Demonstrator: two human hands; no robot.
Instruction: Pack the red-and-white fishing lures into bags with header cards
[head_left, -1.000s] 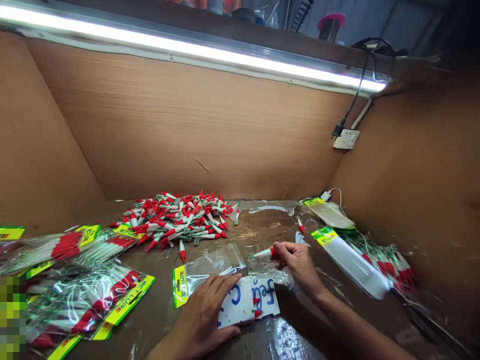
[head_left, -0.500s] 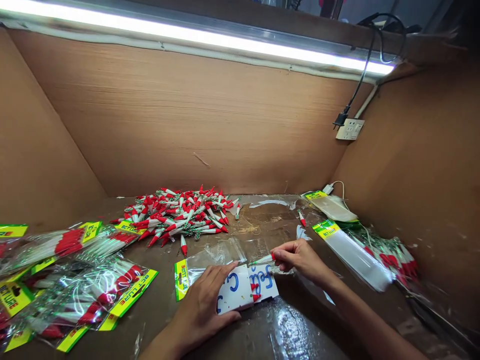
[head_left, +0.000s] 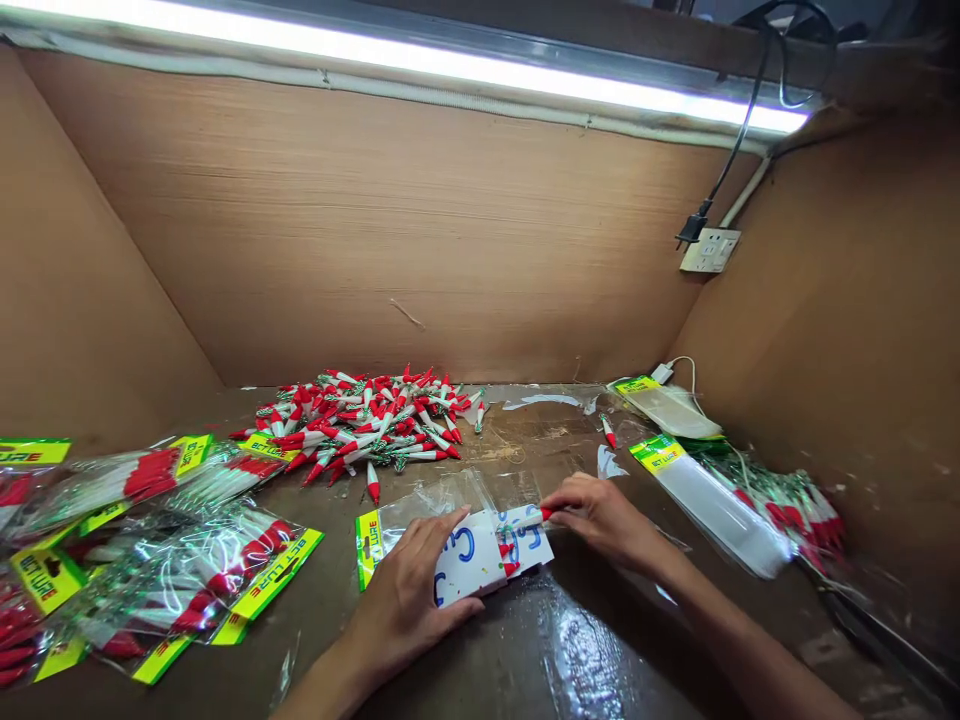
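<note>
My left hand [head_left: 409, 590] lies on a clear plastic bag with a yellow-green header [head_left: 367, 545], its fingers curled over the edge of a white card with blue writing [head_left: 469, 560] at the bag's mouth. My right hand [head_left: 600, 515] pinches a red and white lure [head_left: 529, 518] by its red end, with the white end lying over the card. Other red lure tips [head_left: 510, 560] show at the card's edge. A big heap of loose red and white lures [head_left: 367, 425] lies further back on the table.
Filled bags of lures [head_left: 187, 580] are spread at the left. Empty white bags with yellow headers [head_left: 705, 500] and more lures lie at the right. Brown board walls close in three sides; a wall socket [head_left: 709, 250] and a light strip [head_left: 420, 65] are above.
My right hand has carried the lure left and down, from above the table beside the bag onto the white card. The left hand has stayed on the bag and card.
</note>
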